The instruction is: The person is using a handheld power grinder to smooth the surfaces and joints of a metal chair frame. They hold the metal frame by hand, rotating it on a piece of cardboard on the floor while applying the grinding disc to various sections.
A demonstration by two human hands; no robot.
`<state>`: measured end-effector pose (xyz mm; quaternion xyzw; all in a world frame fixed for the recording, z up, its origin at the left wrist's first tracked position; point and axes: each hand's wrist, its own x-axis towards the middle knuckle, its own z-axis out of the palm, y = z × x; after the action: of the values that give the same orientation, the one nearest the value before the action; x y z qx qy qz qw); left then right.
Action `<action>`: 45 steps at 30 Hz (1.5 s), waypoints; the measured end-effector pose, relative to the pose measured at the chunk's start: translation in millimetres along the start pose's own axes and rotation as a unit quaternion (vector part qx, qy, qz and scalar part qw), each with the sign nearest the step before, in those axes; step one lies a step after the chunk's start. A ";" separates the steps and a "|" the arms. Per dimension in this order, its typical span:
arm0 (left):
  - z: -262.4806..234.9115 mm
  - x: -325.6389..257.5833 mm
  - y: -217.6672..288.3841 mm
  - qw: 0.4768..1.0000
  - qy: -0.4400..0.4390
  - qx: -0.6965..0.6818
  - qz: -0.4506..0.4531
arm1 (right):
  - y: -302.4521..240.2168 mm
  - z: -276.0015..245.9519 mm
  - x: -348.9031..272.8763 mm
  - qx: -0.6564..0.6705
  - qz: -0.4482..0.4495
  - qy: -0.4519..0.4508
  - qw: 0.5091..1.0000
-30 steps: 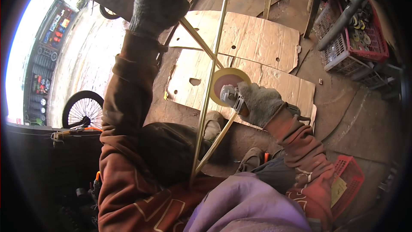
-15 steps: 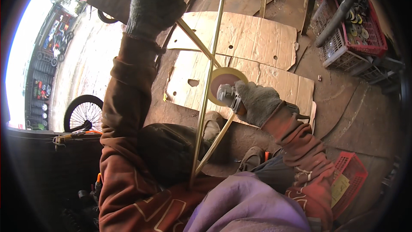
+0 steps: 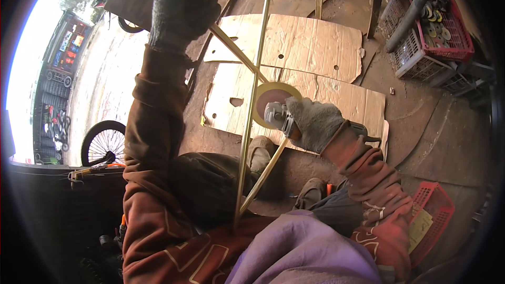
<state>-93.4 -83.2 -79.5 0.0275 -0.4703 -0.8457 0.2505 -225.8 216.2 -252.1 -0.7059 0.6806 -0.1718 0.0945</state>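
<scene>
My left hand (image 3: pixel 184 10), in a grey work glove, is closed around a slanting brass-coloured metal bar (image 3: pixel 234 47) at the upper left. My gloved right hand (image 3: pixel 318 123) grips an angle grinder (image 3: pixel 279 117) in the middle of the view. Its round disc (image 3: pixel 273 93), with a pale yellow rim and a reddish centre, lies against or just over the slanting bar's lower end; exact contact cannot be made out. A second long bar (image 3: pixel 254 89) crosses the first and runs down to my lap. A shorter bar (image 3: pixel 265 176) slopes from below the grinder to meet it there.
Flattened cardboard (image 3: pixel 315 47) covers the floor under the work. At the upper right are stacked crates, with a red crate (image 3: pixel 457 26) holding discs. A red basket (image 3: pixel 434 215) stands at lower right, a spoked wheel (image 3: pixel 105 144) at left. My shoes (image 3: pixel 260 155) are beneath the bars.
My left hand and the slanting bar have shifted slightly left and up in the view. The grinder stays almost in place, still in my right hand.
</scene>
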 end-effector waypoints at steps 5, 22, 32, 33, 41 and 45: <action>1.5 2.3 0.4 0.999 -0.008 0.048 0.002 | 1.4 -3.0 3.5 0.015 -0.020 0.048 0.999; 28.0 0.5 -4.7 0.985 -0.014 0.170 0.031 | -28.1 0.8 12.1 -0.025 -0.029 0.088 0.995; 15.4 -8.9 -2.8 0.991 0.015 0.130 0.041 | 0.7 2.2 -0.5 -0.018 -0.019 0.029 0.999; 11.5 -12.2 1.9 0.991 0.008 0.132 0.034 | 4.2 2.7 -1.5 -0.016 -0.016 0.029 0.999; -3.9 -24.5 10.0 0.993 0.011 0.111 0.030 | 22.9 1.6 7.4 0.042 -0.007 0.027 0.999; -9.3 -28.6 10.9 0.992 0.024 0.118 0.042 | 32.0 4.1 4.1 0.042 0.002 0.003 0.999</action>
<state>-61.4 -82.4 -81.2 0.0572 -0.5611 -0.7722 0.2925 -253.9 210.0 -267.2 -0.6993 0.6748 -0.2021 0.1219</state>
